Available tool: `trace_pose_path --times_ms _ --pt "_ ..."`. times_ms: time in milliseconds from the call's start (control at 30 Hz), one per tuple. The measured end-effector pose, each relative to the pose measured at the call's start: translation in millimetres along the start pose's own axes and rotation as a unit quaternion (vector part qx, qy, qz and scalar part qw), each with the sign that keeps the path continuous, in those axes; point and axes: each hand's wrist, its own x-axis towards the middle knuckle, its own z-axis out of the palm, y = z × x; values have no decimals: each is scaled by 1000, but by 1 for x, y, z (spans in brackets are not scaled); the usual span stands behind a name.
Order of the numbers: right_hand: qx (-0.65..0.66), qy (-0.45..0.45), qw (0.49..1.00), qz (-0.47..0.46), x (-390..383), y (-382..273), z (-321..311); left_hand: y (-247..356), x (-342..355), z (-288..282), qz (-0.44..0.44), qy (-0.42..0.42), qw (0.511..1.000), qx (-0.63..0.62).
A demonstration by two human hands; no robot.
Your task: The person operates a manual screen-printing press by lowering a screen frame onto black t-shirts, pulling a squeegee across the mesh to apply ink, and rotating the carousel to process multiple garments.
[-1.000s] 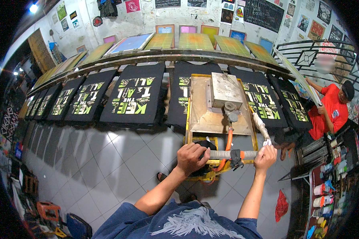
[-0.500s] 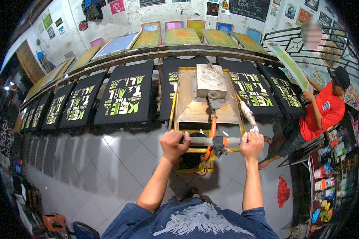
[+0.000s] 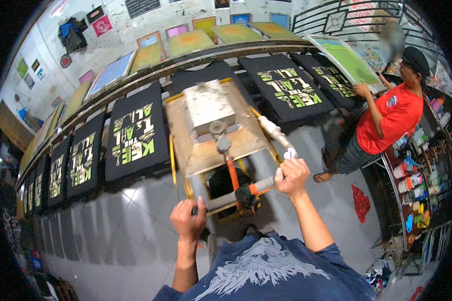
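Observation:
My left hand [image 3: 188, 219] is closed around the left end of a grey-wrapped handlebar [image 3: 222, 201], thumb pointing up. At the bar's other end my right hand [image 3: 292, 176] grips it, close to a white-wrapped pipe [image 3: 272, 129]. An orange stem [image 3: 233, 174] joins the bar to a wheeled heating unit, whose broad tan hood [image 3: 186, 154] carries a whitish metal box [image 3: 208, 108]. The hood hangs tilted over a black T-shirt [image 3: 202, 73] and hides most of it. Printed black T-shirts [image 3: 131, 135] lie on boards to either side.
A co-worker in a red shirt [image 3: 394, 118] holds a green framed screen [image 3: 349, 62] at the right. Several framed screens [image 3: 188, 42] lean along the rack behind. Paint pots stand on a shelf [image 3: 399, 210] at lower right; a red cloth [image 3: 360, 203] lies on the tiled floor.
The handlebar and heating unit have swung from square to slanted, left end nearer me, and shifted left in view. My view has turned too. The co-worker's screen is lower and flatter.

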Motion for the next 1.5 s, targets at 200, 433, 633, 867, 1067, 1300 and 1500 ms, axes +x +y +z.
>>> trace_pose_path --times_ms 200,433,633,867,1067,1300,1500 --pt "46 22 998 -21 18 1 22 0 -5 0 -45 47 998 13" --pt "50 51 997 -2 29 -16 53 -52 11 9 24 119 989 85" --pt "72 19 997 13 39 -51 56 -94 29 -5 47 142 983 104" --pt "105 -10 994 21 26 -98 61 -136 30 -31 26 146 983 104" --pt "106 27 994 13 26 -96 58 -136 29 -29 17 131 988 84" --pt "105 33 994 -7 23 -94 56 -128 30 -25 9 161 983 89" --pt "95 20 995 -7 21 -95 58 -124 28 -24 -10 175 981 81"
